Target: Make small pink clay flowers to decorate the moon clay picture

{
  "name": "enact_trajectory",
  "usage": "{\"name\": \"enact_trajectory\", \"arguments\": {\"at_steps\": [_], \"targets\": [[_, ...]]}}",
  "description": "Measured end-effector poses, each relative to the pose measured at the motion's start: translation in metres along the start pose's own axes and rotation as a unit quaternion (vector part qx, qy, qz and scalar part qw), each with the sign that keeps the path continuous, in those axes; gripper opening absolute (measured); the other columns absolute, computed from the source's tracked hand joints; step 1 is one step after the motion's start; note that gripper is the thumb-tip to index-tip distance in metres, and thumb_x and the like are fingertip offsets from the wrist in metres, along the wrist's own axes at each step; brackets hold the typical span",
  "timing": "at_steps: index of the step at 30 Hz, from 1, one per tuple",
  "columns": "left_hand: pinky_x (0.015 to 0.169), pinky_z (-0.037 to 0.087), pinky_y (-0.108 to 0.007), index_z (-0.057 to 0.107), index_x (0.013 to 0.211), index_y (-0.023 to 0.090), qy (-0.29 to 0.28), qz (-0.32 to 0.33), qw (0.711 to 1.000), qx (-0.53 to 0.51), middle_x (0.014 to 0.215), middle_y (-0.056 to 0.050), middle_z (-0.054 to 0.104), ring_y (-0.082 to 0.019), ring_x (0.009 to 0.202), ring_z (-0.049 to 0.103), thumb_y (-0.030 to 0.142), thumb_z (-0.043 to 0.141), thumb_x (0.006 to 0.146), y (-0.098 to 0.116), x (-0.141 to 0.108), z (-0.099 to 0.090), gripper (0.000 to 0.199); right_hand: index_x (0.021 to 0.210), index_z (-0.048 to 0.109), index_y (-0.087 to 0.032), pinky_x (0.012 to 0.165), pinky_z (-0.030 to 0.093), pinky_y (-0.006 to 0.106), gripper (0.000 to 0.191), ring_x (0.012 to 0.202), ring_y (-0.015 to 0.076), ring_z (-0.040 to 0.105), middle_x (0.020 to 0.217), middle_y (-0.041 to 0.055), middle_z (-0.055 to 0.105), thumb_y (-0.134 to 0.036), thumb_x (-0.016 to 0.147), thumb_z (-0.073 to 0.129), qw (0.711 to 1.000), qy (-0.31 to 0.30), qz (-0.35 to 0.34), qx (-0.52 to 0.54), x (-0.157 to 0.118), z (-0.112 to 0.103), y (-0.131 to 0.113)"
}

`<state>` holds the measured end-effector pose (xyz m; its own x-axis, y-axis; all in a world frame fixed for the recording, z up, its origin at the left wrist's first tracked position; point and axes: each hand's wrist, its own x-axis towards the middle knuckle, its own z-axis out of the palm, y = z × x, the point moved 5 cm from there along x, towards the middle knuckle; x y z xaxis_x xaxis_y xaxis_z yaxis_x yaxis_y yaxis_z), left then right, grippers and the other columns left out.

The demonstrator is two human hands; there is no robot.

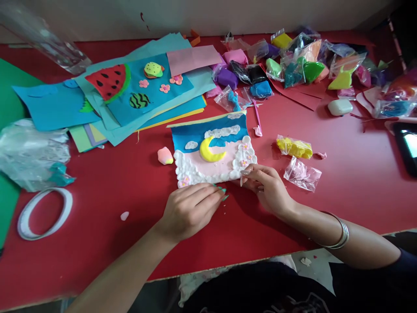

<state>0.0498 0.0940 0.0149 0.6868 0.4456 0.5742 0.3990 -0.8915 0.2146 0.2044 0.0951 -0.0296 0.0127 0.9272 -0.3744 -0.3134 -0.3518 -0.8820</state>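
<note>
A small picture sheet (215,167) with a blue top, a pink lower part and a white clay border lies on the red table. On it is a yellow clay moon (210,151), with white clouds and small pink flowers at both lower corners. My left hand (193,208) rests at the sheet's lower edge, palm down, fingers stretched out side by side, holding nothing visible. At the lower right corner my right hand (269,187) pinches the sheet's edge between thumb and index finger; its other fingers are partly hidden.
Coloured papers (153,100) with clay fruit lie at the back left. Many bagged clays (260,69) fill the back right. A tape roll (45,214) is at the left, a phone (405,145) at the right. Yellow clay (294,147) and pink clay (302,174) lie beside my right hand.
</note>
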Motion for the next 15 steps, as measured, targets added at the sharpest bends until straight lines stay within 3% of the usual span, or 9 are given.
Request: {"name": "enact_trajectory", "arguments": {"at_steps": [3, 6, 11, 15], "targets": [[0.077, 0.055, -0.031, 0.065, 0.090, 0.012, -0.018, -0.022, 1.000, 0.008, 0.088, -0.006, 0.069, -0.018, 0.089, 0.064, 0.008, 0.057, 0.079, -0.006, 0.000, 0.004, 0.014, 0.055, 0.054, -0.015, 0.052, 0.033, 0.023, 0.022, 0.047, 0.0052, 0.030, 0.050, -0.0049, 0.041, -0.029, 0.072, 0.056, 0.999, 0.024, -0.036, -0.022, 0.003, -0.005, -0.005], [0.076, 0.055, -0.033, 0.065, 0.090, 0.014, -0.017, -0.041, 0.999, 0.011, 0.088, -0.005, 0.069, -0.018, 0.089, 0.063, 0.008, 0.056, 0.079, -0.012, -0.001, 0.004, 0.015, 0.058, 0.054, -0.015, 0.054, 0.038, 0.024, 0.021, 0.049, 0.0055, 0.034, 0.054, -0.0041, 0.045, -0.030, 0.073, 0.056, 0.998, 0.015, -0.047, -0.029, 0.005, -0.005, -0.009], [0.060, 0.052, -0.027, 0.065, 0.081, 0.016, 0.028, -0.059, 0.998, 0.024, 0.070, -0.002, 0.065, -0.014, 0.067, 0.059, 0.008, 0.063, 0.074, -0.014, 0.001, -0.005, 0.011, 0.072, 0.057, -0.014, 0.044, 0.037, 0.021, 0.019, 0.045, 0.0051, 0.042, 0.058, -0.0029, 0.051, -0.033, 0.076, 0.058, 0.993, -0.066, -0.022, -0.096, 0.001, 0.005, -0.010], [0.055, 0.048, -0.024, 0.064, 0.088, 0.016, 0.054, -0.030, 0.998, -0.014, 0.066, -0.001, 0.061, -0.011, 0.062, 0.054, 0.010, 0.065, 0.074, -0.007, 0.004, -0.012, 0.015, 0.078, 0.060, -0.012, 0.040, 0.032, 0.019, 0.023, 0.042, 0.0042, 0.043, 0.054, -0.0032, 0.052, -0.035, 0.079, 0.058, 0.978, -0.145, 0.017, -0.151, -0.008, 0.016, -0.005]]}}
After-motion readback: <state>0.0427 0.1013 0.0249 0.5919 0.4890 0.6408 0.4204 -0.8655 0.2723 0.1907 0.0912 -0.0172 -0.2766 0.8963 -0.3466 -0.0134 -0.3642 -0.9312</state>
